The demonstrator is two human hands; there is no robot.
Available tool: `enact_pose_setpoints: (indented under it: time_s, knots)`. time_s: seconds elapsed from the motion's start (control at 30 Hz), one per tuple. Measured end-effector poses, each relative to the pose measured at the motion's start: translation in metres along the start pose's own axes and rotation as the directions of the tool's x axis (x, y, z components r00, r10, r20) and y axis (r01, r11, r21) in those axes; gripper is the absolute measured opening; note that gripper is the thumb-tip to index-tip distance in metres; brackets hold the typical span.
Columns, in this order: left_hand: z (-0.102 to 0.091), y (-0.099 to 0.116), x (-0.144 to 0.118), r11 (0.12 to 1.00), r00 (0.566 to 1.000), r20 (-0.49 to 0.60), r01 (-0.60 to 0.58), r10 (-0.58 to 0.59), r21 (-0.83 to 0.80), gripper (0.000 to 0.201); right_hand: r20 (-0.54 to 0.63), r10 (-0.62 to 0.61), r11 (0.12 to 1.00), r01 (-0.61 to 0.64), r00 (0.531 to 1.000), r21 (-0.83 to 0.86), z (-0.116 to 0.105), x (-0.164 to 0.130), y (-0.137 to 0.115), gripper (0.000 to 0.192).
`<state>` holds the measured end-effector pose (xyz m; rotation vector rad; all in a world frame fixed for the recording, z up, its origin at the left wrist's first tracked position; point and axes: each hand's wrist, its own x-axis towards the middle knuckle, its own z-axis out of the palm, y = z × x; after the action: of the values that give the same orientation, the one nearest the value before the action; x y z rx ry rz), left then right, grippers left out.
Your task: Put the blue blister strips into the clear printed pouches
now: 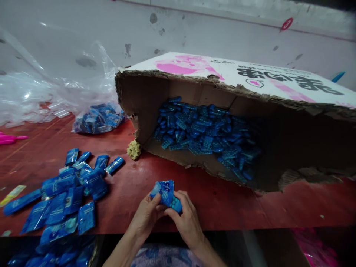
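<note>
Near the front edge of the red table, my left hand (147, 212) pinches a small blue printed packet (165, 190) between thumb and fingers. Held in my right hand (187, 220) is a bright blue piece with a bumpy surface (177, 205). One end of this piece lies against or inside the packet; I cannot tell which. Both hands are close together, fingers closed. Beyond them, a pile of similar blue bumpy pieces (200, 128) lies inside a cardboard box (236, 87) tipped on its side. Several blue packets (65, 185) are heaped to the left.
A clear plastic bag (97, 120) of blue packets stands at the back left beside loose clear plastic (25, 96). A crumpled yellowish lump (134, 149) sits by the box's torn corner. More blue packets (61, 254) lie below the table edge (125, 234).
</note>
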<state>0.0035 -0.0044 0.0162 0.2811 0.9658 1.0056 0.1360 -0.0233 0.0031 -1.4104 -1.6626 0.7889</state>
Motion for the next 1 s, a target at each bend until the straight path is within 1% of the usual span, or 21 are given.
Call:
enact_pose_setpoints:
  time_s: [0.07,0.13,0.2,0.27,0.33,0.47,0.53,0.6,0.67,0.77,0.83,0.9,1.0]
  knots:
    - [0.002,-0.003,0.000,0.999,0.999,-0.030,0.021,-0.023,-0.040,0.024,0.044,0.011,0.998,-0.014,0.999,0.056,-0.001,0.000,-0.005,0.041]
    - [0.000,-0.003,-0.001,0.997,0.997,-0.060,0.042,-0.045,-0.057,0.020,0.156,0.005,0.988,-0.029,0.988,0.151,-0.008,0.001,-0.009,0.036]
    - [-0.005,-0.001,-0.001,0.995,0.994,-0.056,0.091,-0.093,-0.040,0.019,0.271,-0.013,0.960,-0.064,0.963,0.274,-0.016,0.003,-0.009,0.033]
    - [-0.011,0.003,-0.002,0.989,0.989,-0.003,0.150,-0.150,-0.007,0.022,0.324,-0.012,0.904,-0.128,0.946,0.408,-0.022,0.006,-0.004,0.037]
    - [-0.015,0.007,-0.004,0.982,0.979,0.084,0.188,-0.186,-0.011,0.025,0.332,0.017,0.845,-0.191,0.943,0.499,-0.023,0.007,0.005,0.047]
    - [-0.012,0.010,-0.006,0.977,0.953,0.247,0.200,-0.175,-0.078,0.025,0.339,0.050,0.795,-0.243,0.939,0.555,-0.017,0.006,0.018,0.072]
    - [-0.008,0.009,-0.006,0.973,0.933,0.308,0.219,-0.189,-0.066,0.025,0.368,0.041,0.741,-0.275,0.929,0.613,-0.015,0.006,0.019,0.079]
    - [-0.004,0.008,-0.005,0.969,0.909,0.357,0.243,-0.213,-0.040,0.027,0.399,0.022,0.684,-0.305,0.917,0.663,-0.015,0.006,0.019,0.083]
    - [-0.001,0.006,-0.004,0.968,0.896,0.388,0.247,-0.217,-0.030,0.029,0.421,0.004,0.648,-0.323,0.907,0.690,-0.015,0.007,0.019,0.081]
    - [-0.002,0.002,-0.005,0.971,0.894,0.401,0.235,-0.199,-0.042,0.029,0.431,0.004,0.622,-0.340,0.902,0.706,-0.015,0.008,0.019,0.076]
    - [-0.003,-0.001,-0.006,0.972,0.901,0.389,0.230,-0.191,-0.055,0.026,0.423,0.016,0.627,-0.339,0.906,0.702,-0.013,0.008,0.020,0.074]
    - [-0.003,-0.005,-0.008,0.973,0.917,0.358,0.219,-0.178,-0.078,0.022,0.410,0.026,0.639,-0.331,0.912,0.694,-0.010,0.007,0.021,0.073]
    - [-0.001,-0.012,-0.011,0.973,0.950,0.270,0.196,-0.158,-0.118,0.020,0.382,0.039,0.657,-0.312,0.923,0.687,-0.002,0.003,0.022,0.077]
